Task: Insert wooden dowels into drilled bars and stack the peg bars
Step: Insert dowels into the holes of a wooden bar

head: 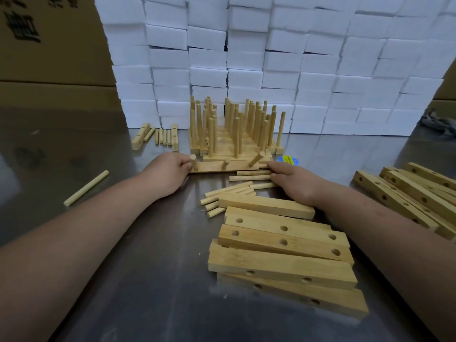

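A peg bar [214, 167] with three dowels standing in it lies on the steel table [153, 280], just in front of the stack of finished peg bars [234, 134]. My left hand [170, 172] grips the bar's left end beside the outer dowel [193, 161]. My right hand [290, 180] is at the bar's right end, fingertips against it and curled over loose dowels [251, 178]. More loose dowels [227, 193] lie nearer me. A pile of drilled bars [283, 243] sits in front of my right forearm.
More drilled bars [407, 193] are heaped at the right. A single dowel [86, 187] lies at the left; two bars and some dowels [158, 135] rest at the back left. A blue-and-yellow roll [288, 159], a white foam block wall [246, 58] and cardboard boxes [49, 45] stand behind.
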Demonstrator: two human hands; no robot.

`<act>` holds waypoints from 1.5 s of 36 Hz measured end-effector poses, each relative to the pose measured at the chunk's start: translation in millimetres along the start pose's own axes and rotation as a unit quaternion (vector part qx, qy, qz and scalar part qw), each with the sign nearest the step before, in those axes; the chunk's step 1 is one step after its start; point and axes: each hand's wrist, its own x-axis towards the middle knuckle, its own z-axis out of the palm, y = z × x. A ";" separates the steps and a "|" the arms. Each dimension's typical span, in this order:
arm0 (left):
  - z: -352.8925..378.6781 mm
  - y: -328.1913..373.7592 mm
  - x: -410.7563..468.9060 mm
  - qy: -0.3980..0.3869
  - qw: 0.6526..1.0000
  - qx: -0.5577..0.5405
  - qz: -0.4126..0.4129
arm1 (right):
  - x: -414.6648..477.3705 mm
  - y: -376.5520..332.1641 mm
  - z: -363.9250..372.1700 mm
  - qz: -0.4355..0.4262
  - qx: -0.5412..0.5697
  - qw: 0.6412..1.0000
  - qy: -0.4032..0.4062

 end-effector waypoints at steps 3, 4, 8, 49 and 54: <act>-0.9 2.4 -2.0 -0.005 1.000 0.021 0.008 | 2.8 -1.0 0.1 -0.023 -0.044 0.999 -0.003; -1.0 3.2 -2.3 -0.006 1.000 0.026 0.009 | 4.1 -1.1 0.2 -0.024 -0.053 0.998 -0.005; -0.1 5.3 -1.8 -0.003 0.999 0.032 0.001 | 7.7 -0.1 1.5 -0.024 -0.082 0.996 -0.009; -1.7 -4.4 -4.0 0.071 0.991 -0.110 0.010 | -4.4 3.8 -6.8 -0.034 -0.108 0.994 -0.014; -0.4 -3.1 -3.8 0.070 0.992 -0.109 0.007 | -8.1 3.1 -8.8 -0.055 -0.113 0.991 -0.043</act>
